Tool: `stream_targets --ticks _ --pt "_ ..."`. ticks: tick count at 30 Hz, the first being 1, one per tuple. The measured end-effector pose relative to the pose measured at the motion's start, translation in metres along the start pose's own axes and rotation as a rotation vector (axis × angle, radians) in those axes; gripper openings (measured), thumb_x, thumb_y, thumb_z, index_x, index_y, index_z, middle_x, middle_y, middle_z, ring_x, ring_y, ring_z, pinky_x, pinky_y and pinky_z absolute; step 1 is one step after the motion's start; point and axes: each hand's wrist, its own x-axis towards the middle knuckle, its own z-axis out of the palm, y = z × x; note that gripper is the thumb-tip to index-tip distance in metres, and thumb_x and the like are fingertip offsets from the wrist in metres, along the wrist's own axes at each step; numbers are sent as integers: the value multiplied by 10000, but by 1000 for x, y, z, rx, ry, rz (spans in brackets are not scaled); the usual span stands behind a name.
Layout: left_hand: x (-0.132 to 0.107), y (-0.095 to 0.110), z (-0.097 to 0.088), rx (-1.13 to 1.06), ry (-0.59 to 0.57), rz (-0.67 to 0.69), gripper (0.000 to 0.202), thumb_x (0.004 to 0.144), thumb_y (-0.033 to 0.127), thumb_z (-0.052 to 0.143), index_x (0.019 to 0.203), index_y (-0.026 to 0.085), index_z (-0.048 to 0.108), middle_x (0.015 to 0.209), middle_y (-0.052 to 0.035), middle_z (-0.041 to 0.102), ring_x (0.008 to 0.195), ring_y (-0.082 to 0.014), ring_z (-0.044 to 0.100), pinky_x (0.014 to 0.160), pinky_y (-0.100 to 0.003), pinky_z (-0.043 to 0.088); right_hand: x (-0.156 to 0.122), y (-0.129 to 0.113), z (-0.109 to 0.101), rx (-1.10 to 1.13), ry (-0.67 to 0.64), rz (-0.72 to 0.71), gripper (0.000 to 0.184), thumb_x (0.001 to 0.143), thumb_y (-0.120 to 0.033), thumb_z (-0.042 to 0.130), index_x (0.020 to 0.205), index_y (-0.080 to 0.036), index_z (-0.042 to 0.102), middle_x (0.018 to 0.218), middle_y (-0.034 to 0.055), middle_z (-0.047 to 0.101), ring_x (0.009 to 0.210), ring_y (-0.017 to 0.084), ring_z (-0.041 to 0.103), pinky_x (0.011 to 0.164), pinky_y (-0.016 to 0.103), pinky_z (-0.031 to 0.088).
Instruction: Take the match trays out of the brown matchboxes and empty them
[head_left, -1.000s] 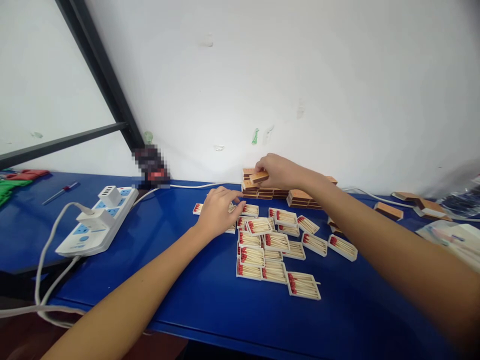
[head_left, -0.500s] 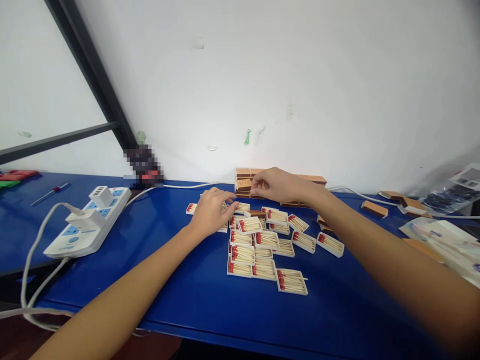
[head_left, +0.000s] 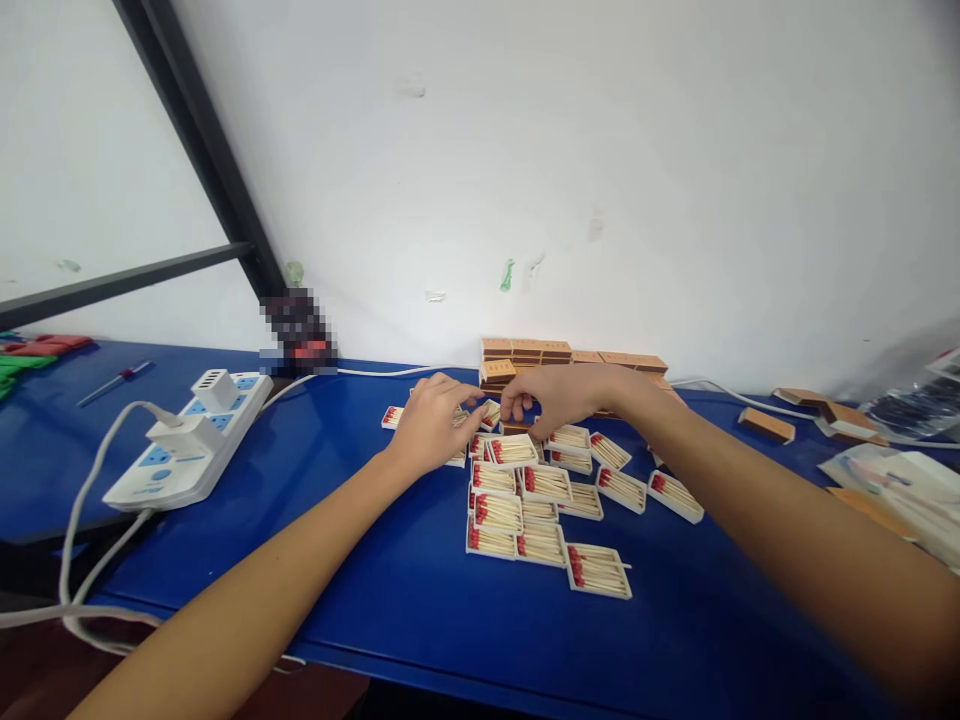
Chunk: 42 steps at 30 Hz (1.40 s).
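Matches (head_left: 604, 570), red-tipped and pale, fill shallow white rectangular trays (head_left: 600, 594); my right grip (head_left: 562, 393) parts above some; my left grip's (head_left: 427, 425) state I can't tell.

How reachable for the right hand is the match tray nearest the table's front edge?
Likely yes: that match tray looks uncovered on the blue table, with no hand or arm over it. The right hand is farther back, so it would probably need to draw back.
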Motion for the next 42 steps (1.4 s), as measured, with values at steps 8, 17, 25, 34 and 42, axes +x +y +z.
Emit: stream_targets --ticks 8,17,25,34,42 --pt "0 1 0 4 -17 -12 115 1004 279 704 1058 206 775 1083 -50 827 1057 -282 700 968 -476 511 7 -4 1 25 -22 56 363 656 -245 789 1012 -234 721 1050 69 738 872 247 665 667 369 476" --pt "1 3 -3 37 -29 -24 113 1002 278 708 1050 204 779 1076 -49 827 1051 -280 703 960 -466 512 10 7 -11 -89 329 -16 329 786 -424 800 1022 -212 715 1017 99 717 848 248 625 687 375 443" --pt "1 6 -5 26 -49 -39 108 1007 266 693 1034 206 779 1070 -42 830 1045 -281 696 959 -472 507 38 9 -10 -369 539 -20 239 841 -232 758 1073 -184 730 1090 152 706 1021 311 609 809 379 440" --pt "1 5 -6 14 -46 -40 115 1009 269 685 1022 204 779 1064 -48 828 1037 -277 705 950 -465 510 28 9 -14 -267 518 -6 353 828 -342 803 1125 -179 703 1092 133 711 973 282 622 769 351 411" --pt "1 0 -3 26 -9 13 103 1000 268 691 1028 224 780 1063 -48 829 1029 -279 721 945 -467 527 -119 86 2 -40 518 304 462 784 -643 802 1011 -253 701 973 121 747 833 302 660 730 448 473"
